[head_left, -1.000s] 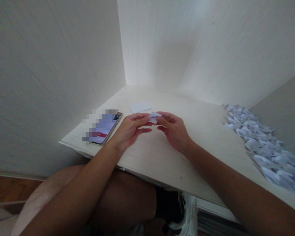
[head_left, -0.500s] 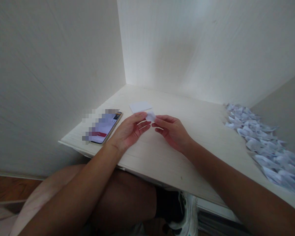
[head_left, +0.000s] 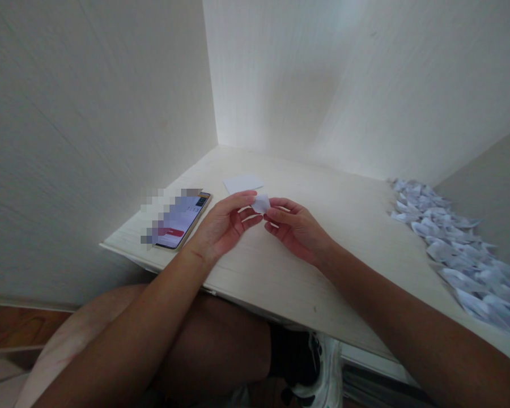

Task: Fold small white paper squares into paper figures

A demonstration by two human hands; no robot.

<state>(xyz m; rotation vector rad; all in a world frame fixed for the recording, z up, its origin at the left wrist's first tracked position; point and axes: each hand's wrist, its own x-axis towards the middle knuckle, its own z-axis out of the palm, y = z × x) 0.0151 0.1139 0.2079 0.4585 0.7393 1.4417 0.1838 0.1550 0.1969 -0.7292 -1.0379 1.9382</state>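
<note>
My left hand and my right hand meet just above the pale wooden desk. Between their fingertips they pinch a small folded piece of white paper. Both thumbs and forefingers press on it, and the other fingers curl loosely below. Just behind the hands a flat white paper sheet lies on the desk.
A phone with a lit screen lies on the desk to the left of my left hand. Along the right edge stretches a long heap of several folded white paper pieces. White walls close in the desk on the left and behind. My knees and a shoe show below the desk.
The hands have drawn closer together and the folded paper has been pressed smaller between the fingertips. The arms have stayed nearly in place.
</note>
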